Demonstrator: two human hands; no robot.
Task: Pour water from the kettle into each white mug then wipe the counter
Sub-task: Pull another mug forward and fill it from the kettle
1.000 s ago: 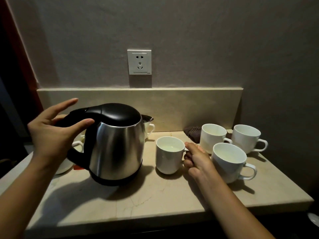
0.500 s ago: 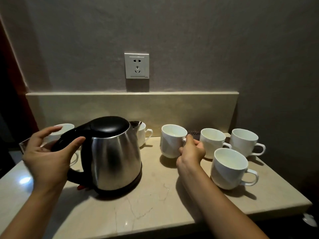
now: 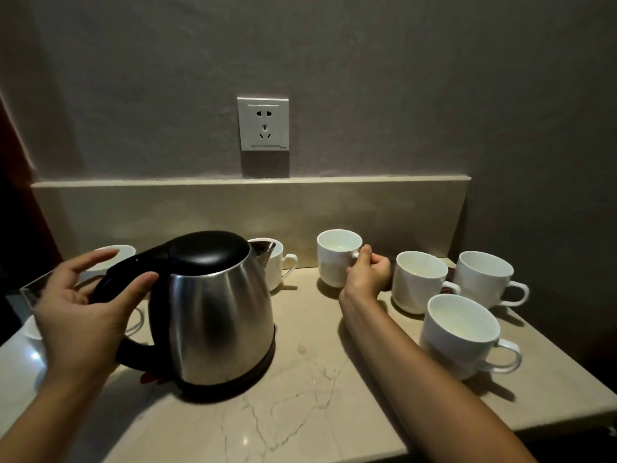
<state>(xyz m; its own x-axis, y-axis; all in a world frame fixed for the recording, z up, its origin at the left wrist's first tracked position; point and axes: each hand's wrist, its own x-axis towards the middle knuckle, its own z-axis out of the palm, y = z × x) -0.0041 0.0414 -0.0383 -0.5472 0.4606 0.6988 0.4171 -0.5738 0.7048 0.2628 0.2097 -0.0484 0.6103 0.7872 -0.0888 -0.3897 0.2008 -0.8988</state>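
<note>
Marble counter (image 3: 300, 412): left hand (image 3: 80, 315) spread, right hand (image 3: 367, 275) seemingly pinching mug (image 3: 337, 257).

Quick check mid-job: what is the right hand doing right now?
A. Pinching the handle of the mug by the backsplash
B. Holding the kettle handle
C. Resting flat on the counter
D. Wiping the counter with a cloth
A: the right hand has its fingers curled round the handle of the mug by the backsplash, while the kettle stands to its left, near the left hand.

White mugs (image 3: 419, 280), steel-and-black kettle (image 3: 213, 315)
</note>
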